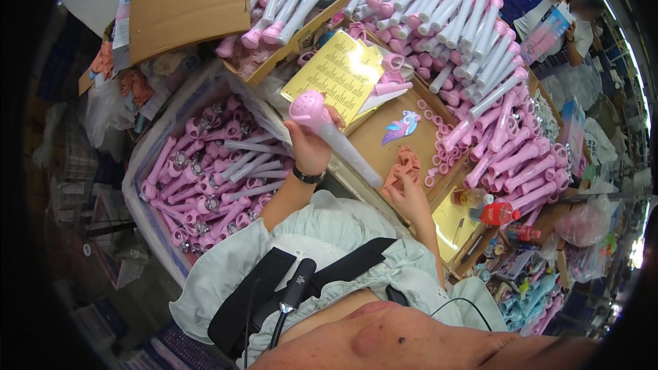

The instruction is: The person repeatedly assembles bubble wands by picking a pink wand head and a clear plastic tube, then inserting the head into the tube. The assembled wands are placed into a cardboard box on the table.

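My left hand is closed around a toy wand with a rounded, dotted pink head and a pale translucent tube. It is tilted, its head up to the left and its tube end down toward my right hand. My right hand pinches a crumpled salmon-coloured cloth over the cardboard tray. Beyond the cloth in that tray lie a blue-and-purple winged sticker and several small pink rings. A yellow sheet of stickers lies behind the wand's head.
To the left, a lined bin holds many pink toy parts and pale tubes. A large pile of pink-and-white wands fills the back right. A cardboard box stands back left. Bottles stand at right; another person works beyond.
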Motion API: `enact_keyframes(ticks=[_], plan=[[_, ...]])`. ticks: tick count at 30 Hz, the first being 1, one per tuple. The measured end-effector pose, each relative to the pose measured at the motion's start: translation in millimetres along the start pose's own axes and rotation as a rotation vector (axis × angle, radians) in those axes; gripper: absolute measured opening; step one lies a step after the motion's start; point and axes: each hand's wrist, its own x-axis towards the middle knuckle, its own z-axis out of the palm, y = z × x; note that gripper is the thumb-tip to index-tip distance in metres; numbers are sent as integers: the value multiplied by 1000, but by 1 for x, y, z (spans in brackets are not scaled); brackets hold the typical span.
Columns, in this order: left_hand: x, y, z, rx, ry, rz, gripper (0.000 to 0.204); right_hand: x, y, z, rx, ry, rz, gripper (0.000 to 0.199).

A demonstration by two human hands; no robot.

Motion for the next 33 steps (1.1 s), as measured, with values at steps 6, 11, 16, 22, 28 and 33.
enact_keyframes(ticks=[6,11,16,22,28,33], plan=[[-19,11,14,500,-147,136,100,-6,-27,-19,289,130,10,44],[-11,26,27,1011,-481,548,90,-5,-34,-21,385,297,-218,45],[-8,30,37,1114,-546,740,88,-10,-44,-27,353,323,-251,38],[-10,25,41,1138,-651,643,76,-6,-95,-38,302,467,-709,30],[-20,11,48,1162,-807,490,38,-2,-140,-39,61,188,-855,21],[-27,7,38,993,-1038,108,62,-2,-142,-42,213,-159,-599,24]])
